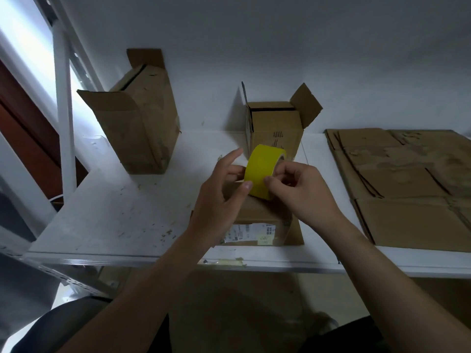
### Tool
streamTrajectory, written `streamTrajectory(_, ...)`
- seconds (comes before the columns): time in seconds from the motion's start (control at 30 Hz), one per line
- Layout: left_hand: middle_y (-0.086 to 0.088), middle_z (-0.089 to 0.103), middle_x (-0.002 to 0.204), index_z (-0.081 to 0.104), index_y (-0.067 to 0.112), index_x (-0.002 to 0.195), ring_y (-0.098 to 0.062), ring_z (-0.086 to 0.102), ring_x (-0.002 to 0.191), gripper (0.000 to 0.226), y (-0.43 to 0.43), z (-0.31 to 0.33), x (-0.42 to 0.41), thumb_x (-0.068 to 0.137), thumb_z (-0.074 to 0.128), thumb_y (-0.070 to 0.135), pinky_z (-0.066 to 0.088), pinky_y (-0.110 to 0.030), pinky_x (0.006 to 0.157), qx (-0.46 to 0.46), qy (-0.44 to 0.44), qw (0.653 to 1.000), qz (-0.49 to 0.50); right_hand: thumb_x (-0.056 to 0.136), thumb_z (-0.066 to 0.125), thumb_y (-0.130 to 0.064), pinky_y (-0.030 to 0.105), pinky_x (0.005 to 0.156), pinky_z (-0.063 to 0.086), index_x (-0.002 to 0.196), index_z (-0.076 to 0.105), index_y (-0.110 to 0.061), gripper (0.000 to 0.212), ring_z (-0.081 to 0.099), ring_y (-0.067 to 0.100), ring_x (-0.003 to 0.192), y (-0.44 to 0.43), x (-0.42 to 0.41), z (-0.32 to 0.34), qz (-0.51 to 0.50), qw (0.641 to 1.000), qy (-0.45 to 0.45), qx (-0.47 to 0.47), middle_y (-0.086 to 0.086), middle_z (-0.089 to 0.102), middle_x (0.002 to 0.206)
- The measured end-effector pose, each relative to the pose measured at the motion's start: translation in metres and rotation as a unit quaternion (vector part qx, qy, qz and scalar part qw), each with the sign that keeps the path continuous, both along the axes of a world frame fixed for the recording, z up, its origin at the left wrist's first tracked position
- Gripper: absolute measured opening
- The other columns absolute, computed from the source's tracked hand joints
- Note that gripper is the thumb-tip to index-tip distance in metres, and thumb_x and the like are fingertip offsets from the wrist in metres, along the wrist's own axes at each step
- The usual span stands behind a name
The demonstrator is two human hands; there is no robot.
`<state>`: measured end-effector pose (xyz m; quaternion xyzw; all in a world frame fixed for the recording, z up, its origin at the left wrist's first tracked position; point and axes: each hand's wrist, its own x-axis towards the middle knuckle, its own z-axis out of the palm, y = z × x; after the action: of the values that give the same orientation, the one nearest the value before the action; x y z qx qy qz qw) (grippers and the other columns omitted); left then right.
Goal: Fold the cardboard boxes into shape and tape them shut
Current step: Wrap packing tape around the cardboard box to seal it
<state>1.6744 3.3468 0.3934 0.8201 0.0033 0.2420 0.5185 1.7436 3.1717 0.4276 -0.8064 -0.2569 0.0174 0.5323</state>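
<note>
**Hands on the tape roll [261,171]**

We hold the yellow roll over the nearest box [262,216] on the white table [114,212]: our left hand [219,200] grips it, our right hand [300,189] pinches its face. Flattened cardboard [407,187] lies to the right.

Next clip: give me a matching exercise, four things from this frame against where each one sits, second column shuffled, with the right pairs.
Things:
1. yellow tape roll
2. tall box
3. flattened cardboard stack
4. labelled box

Places:
A. lying flat at the right
B. held by the left hand and right hand
C. standing at the left rear, flaps open
D. under the hands, near the front edge

Pairs: 1-B, 2-C, 3-A, 4-D.
</note>
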Motion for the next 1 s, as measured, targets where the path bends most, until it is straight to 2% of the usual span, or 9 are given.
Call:
streamTrajectory(0.1, 0.013, 0.060, 0.131, 0.041, 0.044, 0.146, -0.001, 0.059, 0.119, 0.057, 0.002, 0.002, 0.001, 0.096, 0.065, 0.031, 0.053, -0.018, 0.092, 0.032, -0.014, 0.999, -0.004, 0.088, 0.067, -0.027, 0.032, 0.061, 0.047, 0.077, 0.056, -0.017, 0.019, 0.059, 0.013, 0.066, 0.001, -0.004, -0.002, 0.011, 0.997, -0.057, -0.046, -0.003, 0.061, 0.066)
streamTrajectory(0.17, 0.012, 0.055, 0.133, 0.049, 0.037, 0.144, -0.004, 0.054, 0.123, 0.051, 0.002, 0.002, 0.001, 0.096, 0.066, 0.027, 0.051, -0.025, 0.097, 0.070, -0.031, 0.997, -0.003, 0.089, 0.064, -0.031, 0.036, 0.063, 0.049, 0.080, 0.055, -0.018, 0.018, 0.061, 0.015, 0.070, 0.002, -0.006, -0.001, 0.023, 0.994, -0.083, -0.071, -0.004, 0.063, 0.070)
streamTrajectory(0.37, -0.005, 0.062, 0.119, 0.075, 0.012, 0.107, -0.019, 0.058, 0.116, 0.027, 0.005, 0.009, 0.000, 0.082, 0.082, 0.018, 0.050, -0.032, 0.097, 0.140, -0.121, 0.979, 0.089, 0.096, 0.060, -0.029, 0.047, 0.065, 0.050, 0.089, 0.057, -0.015, 0.016, 0.059, 0.020, 0.071, 0.007, -0.006, 0.001, 0.049, 0.989, -0.105, -0.091, 0.001, 0.062, 0.075)
streamTrajectory(0.5, 0.001, 0.067, 0.108, 0.078, 0.013, 0.098, -0.019, 0.062, 0.107, 0.015, 0.010, 0.010, -0.006, 0.083, 0.081, 0.015, 0.053, -0.039, 0.088, 0.085, -0.105, 0.985, 0.108, 0.095, 0.061, -0.027, 0.047, 0.067, 0.050, 0.090, 0.059, -0.015, 0.013, 0.059, 0.020, 0.075, 0.013, -0.008, 0.001, 0.063, 0.986, -0.117, -0.099, 0.002, 0.063, 0.079)
streamTrajectory(0.63, 0.005, 0.070, 0.101, 0.077, 0.018, 0.095, -0.012, 0.064, 0.098, 0.006, 0.020, 0.009, -0.011, 0.089, 0.075, 0.018, 0.052, -0.025, 0.080, 0.068, -0.076, 0.986, 0.131, 0.093, 0.062, -0.032, 0.036, 0.066, 0.046, 0.089, 0.060, -0.019, 0.013, 0.054, 0.012, 0.077, 0.019, -0.007, -0.004, 0.076, 0.976, -0.167, -0.117, -0.005, 0.061, 0.081)
streamTrajectory(0.73, 0.015, 0.067, 0.096, 0.071, 0.027, 0.095, 0.001, 0.062, 0.092, 0.010, 0.024, 0.005, -0.017, 0.092, 0.071, 0.016, 0.049, -0.013, 0.075, 0.036, -0.052, 0.988, 0.138, 0.089, 0.070, -0.043, 0.028, 0.076, 0.043, 0.102, 0.063, -0.025, 0.023, 0.051, 0.009, 0.092, 0.020, -0.003, -0.010, 0.109, 0.952, -0.208, -0.195, -0.008, 0.066, 0.099)
streamTrajectory(0.8, 0.022, 0.066, 0.095, 0.068, 0.030, 0.098, 0.007, 0.061, 0.090, 0.012, 0.023, 0.001, -0.022, 0.095, 0.068, 0.018, 0.048, -0.010, 0.071, 0.009, -0.023, 0.988, 0.151, 0.089, 0.072, -0.043, 0.033, 0.085, 0.043, 0.113, 0.064, -0.027, 0.030, 0.049, 0.013, 0.104, 0.020, -0.001, -0.012, 0.117, 0.941, -0.211, -0.239, -0.005, 0.066, 0.110)
streamTrajectory(0.93, 0.018, 0.068, 0.102, 0.073, 0.020, 0.107, 0.007, 0.062, 0.094, 0.013, 0.022, -0.010, -0.026, 0.099, 0.063, 0.019, 0.045, -0.005, 0.074, -0.023, -0.002, 0.988, 0.152, 0.088, 0.073, -0.038, 0.038, 0.086, 0.042, 0.110, 0.066, -0.026, 0.026, 0.051, 0.020, 0.102, 0.021, 0.001, -0.012, 0.103, 0.937, -0.231, -0.241, -0.001, 0.068, 0.104)
streamTrajectory(1.0, 0.018, 0.068, 0.101, 0.071, 0.020, 0.106, 0.009, 0.061, 0.094, 0.012, 0.024, -0.014, -0.026, 0.100, 0.061, 0.019, 0.044, -0.004, 0.073, -0.026, 0.020, 0.989, 0.145, 0.089, 0.072, -0.041, 0.040, 0.095, 0.040, 0.114, 0.066, -0.028, 0.029, 0.053, 0.021, 0.108, 0.021, 0.001, -0.011, 0.095, 0.931, -0.238, -0.260, 0.000, 0.068, 0.110)
